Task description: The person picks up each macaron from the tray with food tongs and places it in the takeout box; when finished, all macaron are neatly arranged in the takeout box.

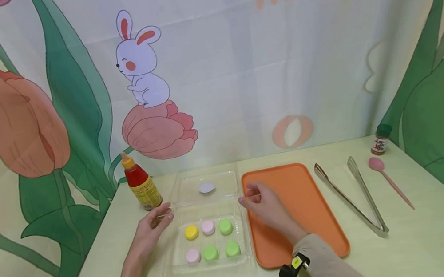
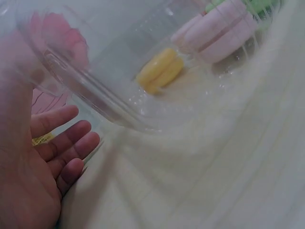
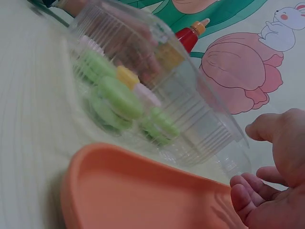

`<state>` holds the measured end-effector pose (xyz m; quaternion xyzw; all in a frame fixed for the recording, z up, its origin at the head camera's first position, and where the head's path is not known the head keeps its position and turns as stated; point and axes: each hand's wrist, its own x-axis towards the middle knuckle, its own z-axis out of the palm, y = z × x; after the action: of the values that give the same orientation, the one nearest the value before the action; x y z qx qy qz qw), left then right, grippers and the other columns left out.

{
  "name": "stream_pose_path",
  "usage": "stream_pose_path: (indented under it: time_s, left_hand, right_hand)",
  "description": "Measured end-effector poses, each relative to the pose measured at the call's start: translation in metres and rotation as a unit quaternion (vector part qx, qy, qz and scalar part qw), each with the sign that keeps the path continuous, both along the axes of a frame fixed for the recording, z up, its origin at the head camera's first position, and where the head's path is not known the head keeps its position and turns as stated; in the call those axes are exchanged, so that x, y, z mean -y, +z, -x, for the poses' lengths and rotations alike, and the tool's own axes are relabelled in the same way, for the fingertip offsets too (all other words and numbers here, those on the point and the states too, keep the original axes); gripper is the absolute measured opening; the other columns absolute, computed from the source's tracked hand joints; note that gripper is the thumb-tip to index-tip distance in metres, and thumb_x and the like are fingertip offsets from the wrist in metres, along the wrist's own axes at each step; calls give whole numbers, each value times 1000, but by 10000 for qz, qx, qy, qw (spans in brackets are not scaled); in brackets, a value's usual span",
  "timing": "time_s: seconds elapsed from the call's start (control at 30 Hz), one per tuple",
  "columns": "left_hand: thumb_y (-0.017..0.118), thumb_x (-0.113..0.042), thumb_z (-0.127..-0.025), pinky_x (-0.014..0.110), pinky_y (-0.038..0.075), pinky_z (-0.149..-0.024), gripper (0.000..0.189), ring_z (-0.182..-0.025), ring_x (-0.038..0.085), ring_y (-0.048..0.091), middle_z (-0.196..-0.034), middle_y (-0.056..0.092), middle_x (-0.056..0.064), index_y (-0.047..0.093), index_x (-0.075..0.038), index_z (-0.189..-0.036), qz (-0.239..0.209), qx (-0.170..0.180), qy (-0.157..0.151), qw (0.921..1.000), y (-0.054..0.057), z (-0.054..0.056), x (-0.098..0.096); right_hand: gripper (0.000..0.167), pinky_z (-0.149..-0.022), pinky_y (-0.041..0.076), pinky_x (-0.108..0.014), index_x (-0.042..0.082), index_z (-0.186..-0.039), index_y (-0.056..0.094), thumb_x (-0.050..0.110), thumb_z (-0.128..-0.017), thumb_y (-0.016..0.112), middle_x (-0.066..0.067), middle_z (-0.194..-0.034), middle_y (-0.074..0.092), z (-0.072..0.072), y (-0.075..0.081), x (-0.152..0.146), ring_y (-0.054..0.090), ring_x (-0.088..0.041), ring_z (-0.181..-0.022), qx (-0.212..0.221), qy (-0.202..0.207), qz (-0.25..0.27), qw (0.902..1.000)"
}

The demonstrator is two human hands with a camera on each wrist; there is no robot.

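Observation:
A clear plastic clamshell box (image 1: pixel 245 248) stands on the table, its lid (image 1: pixel 186 187) folded back away from me. Inside sit a yellow macaron (image 1: pixel 191 232), two pale pink ones (image 1: pixel 208 227) and three green ones (image 1: pixel 225 227), in two rows. My left hand (image 1: pixel 147 232) hovers at the box's left side, fingers loosely bent around nothing. On the other side, my right hand (image 1: pixel 268 210) hangs over the orange tray (image 1: pixel 291 174), fingertips near the box's hinge line, with nothing in its grasp. Both wrist views show relaxed, bare fingers beside the clear plastic.
A red sauce bottle (image 1: pixel 143 184) with a yellow cap stands just beyond my left hand. Metal tongs (image 1: pixel 350 202) lie spread right of the tray, then a pink spoon (image 1: pixel 391 182) and a small green-capped jar (image 1: pixel 380 140). A printed curtain (image 1: pixel 221 89) hangs behind the table.

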<state>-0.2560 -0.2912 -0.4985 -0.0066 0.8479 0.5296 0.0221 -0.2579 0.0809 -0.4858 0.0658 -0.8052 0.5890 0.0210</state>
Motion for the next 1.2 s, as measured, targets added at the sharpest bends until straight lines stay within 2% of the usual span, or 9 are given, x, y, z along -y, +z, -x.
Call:
stream_pose_path:
  time_s: [0.27, 0.53, 0.77, 0.97, 1.1, 1.2]
  left_hand:
    - [59, -43, -116, 64, 34, -134, 58, -158, 33, 47, -168, 54, 12, 49, -19, -168, -521, 152, -165, 9984, -2, 2, 3]
    - [55, -38, -118, 66, 25, -136, 53, -162, 33, 40, -169, 53, 12, 49, -20, -168, -815, 217, -282, 9960, -1, 1, 3]
    - [53, -33, -119, 59, 32, -132, 50, -157, 31, 45, -166, 55, 12, 49, -22, -168, -911, 101, -334, 9952, -1, 1, 4]
    - [52, -27, -119, 54, 37, -127, 48, -154, 33, 48, -165, 55, 13, 48, -22, -167, -888, -93, -430, 9951, -3, 1, 8]
    - [52, -23, -120, 57, 38, -127, 48, -154, 35, 50, -165, 55, 14, 45, -23, -167, -883, -245, -505, 9945, -5, 1, 9]
    - [56, -23, -119, 52, 41, -127, 50, -153, 35, 52, -165, 55, 14, 44, -24, -167, -902, -320, -498, 9942, -6, 2, 10]
  right_hand:
    - [49, -76, 58, -29, -6, -149, 62, 17, -108, 74, -14, -122, 70, -2, 1, 6, 68, -24, -102, 124, 178, 113, 9997]
    - [49, -73, 55, -23, -9, -152, 58, 11, -109, 71, -15, -118, 68, 1, 0, 7, 65, -23, -98, 43, 407, 233, 9989]
    - [52, -77, 57, -25, -4, -157, 54, 6, -109, 71, -16, -119, 65, 0, 1, 8, 64, -24, -98, 118, 432, 610, 9971]
    - [47, -86, 63, -31, 5, -152, 53, -1, -108, 69, -19, -119, 63, 1, 1, 8, 69, -31, -99, 155, 539, 1157, 9917]
    - [44, -83, 61, -29, 8, -146, 54, -3, -106, 69, -19, -118, 62, 2, 2, 8, 69, -33, -98, 127, 567, 1299, 9898]
    - [42, -81, 60, -29, 7, -144, 55, -3, -106, 70, -18, -118, 62, 3, 2, 8, 69, -33, -97, 129, 568, 1359, 9890]
